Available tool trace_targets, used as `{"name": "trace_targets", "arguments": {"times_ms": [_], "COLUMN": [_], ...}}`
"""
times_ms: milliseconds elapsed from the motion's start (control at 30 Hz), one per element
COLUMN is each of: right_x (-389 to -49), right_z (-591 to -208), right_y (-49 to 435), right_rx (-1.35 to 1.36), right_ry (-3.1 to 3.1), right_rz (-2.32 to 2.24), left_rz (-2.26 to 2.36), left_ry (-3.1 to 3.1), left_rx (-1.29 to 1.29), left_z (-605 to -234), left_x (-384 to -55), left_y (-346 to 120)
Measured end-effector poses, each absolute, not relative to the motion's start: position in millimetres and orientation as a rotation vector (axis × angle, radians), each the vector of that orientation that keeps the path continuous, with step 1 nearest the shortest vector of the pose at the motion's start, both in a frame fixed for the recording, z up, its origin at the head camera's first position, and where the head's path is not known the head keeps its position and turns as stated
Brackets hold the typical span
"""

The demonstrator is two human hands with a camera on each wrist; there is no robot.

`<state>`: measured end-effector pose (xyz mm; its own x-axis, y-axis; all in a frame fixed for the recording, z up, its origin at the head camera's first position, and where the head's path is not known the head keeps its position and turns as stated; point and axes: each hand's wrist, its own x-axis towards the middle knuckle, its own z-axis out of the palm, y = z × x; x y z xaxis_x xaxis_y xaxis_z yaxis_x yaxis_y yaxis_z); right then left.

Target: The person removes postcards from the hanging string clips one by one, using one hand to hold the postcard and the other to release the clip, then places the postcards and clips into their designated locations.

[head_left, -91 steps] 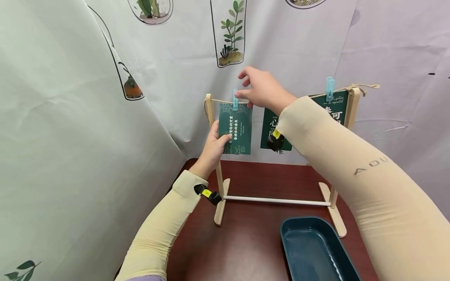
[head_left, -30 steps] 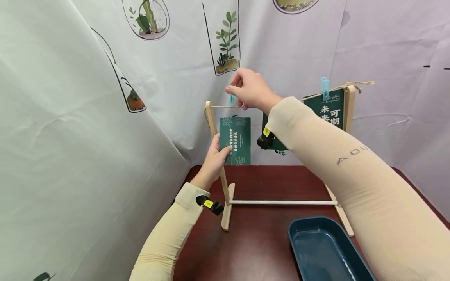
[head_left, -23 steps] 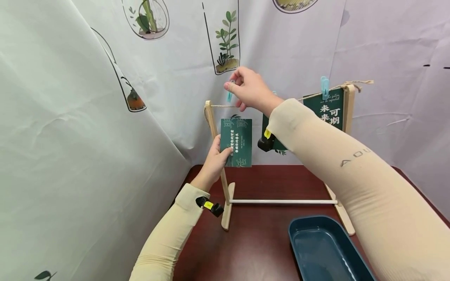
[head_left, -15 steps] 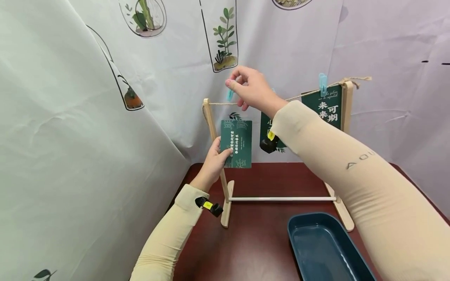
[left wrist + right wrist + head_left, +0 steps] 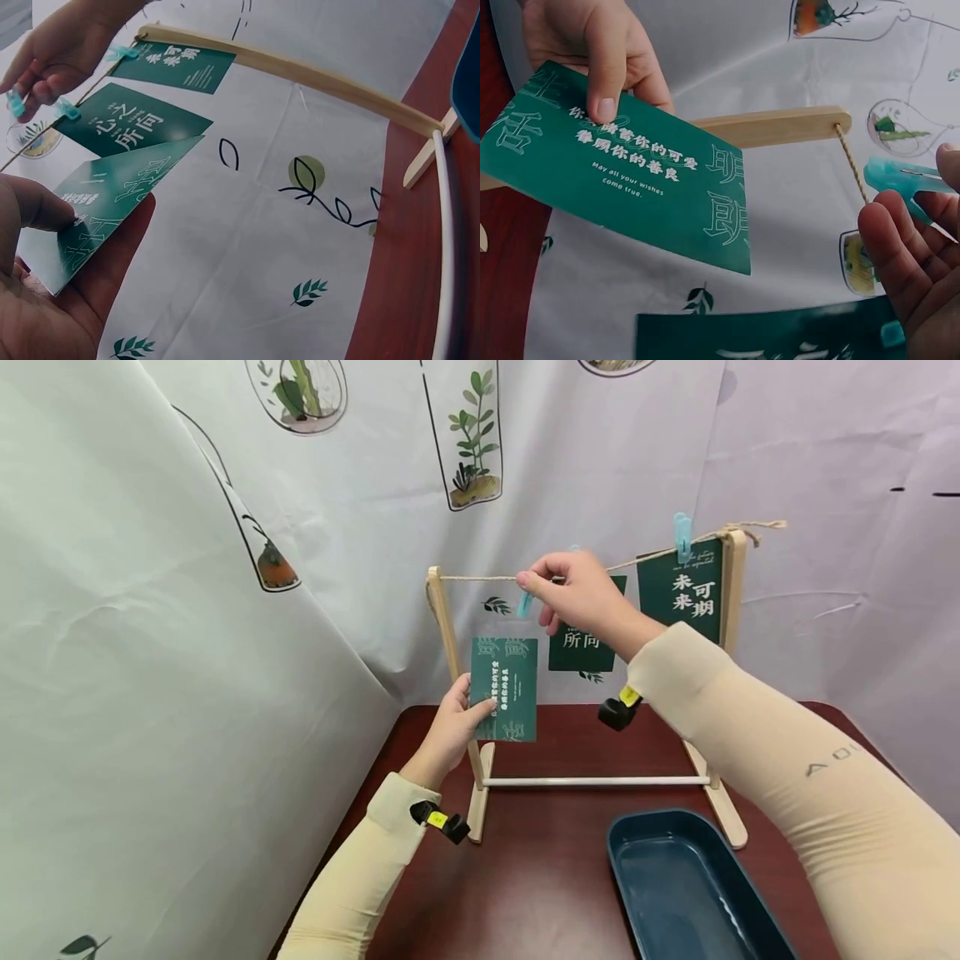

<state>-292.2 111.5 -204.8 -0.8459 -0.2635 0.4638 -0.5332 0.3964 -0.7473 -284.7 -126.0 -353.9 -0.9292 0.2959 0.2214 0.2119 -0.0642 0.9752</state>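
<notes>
While gripped at its left edge by the left hand (image 5: pixel 450 727), with thumb on the printed face: a dark-green rectangular printed card (image 5: pixel 510 689), at centre of the head view, long axis near vertical, below a thin beige twine line (image 5: pixel 476 578) and clear of it. Decisive relation for any next move, by judgement: placement to the lower left of the right hand (image 5: pixel 581 593) in the frame, short upper edge toward the line; in contact with the left hand, apart from the right. Between thumb and curled fingers of the right hand: a light-blue plastic clothespin (image 5: pixel 525 604), slanting downward just below the line in the frame, without contact with the card. Degree of opening of its mouth not determinable.

Plain from the left wrist, at upper left: a second dark-green rectangular card (image 5: pixel 150 112), hung on the line, all four large characters exposed, against partial masking by the right hand in the head view. Legible from the right wrist alone: small English lettering, "May all your wishes come true"; at upper centre, a pale wooden post (image 5: pixel 780 127) with the line attached. Shown nearly whole only in the head view, at lower right: a dark-blue rectangular tray (image 5: pixel 667 881).
</notes>
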Motion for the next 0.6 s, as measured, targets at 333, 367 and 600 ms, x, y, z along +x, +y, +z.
{"name": "trace_targets", "arguments": {"times_ms": [333,367,600], "right_x": [-275.1,-274.0,-263.6], "right_z": [-257.7,-264.8,-321.1], "right_y": [138.6,142.0,164.7], "right_rx": [0.670,0.661,0.613], "right_ry": [-2.344,-2.350,-2.449], "right_rz": [1.619,1.629,1.750], "left_rz": [2.118,2.122,2.130], "left_ry": [2.124,2.121,2.053], "left_rx": [0.523,0.517,0.393], "left_z": [-372.3,-374.8,-405.9], "left_x": [-272.5,-271.6,-258.6], "left_y": [-124.4,-124.0,-121.5]}}
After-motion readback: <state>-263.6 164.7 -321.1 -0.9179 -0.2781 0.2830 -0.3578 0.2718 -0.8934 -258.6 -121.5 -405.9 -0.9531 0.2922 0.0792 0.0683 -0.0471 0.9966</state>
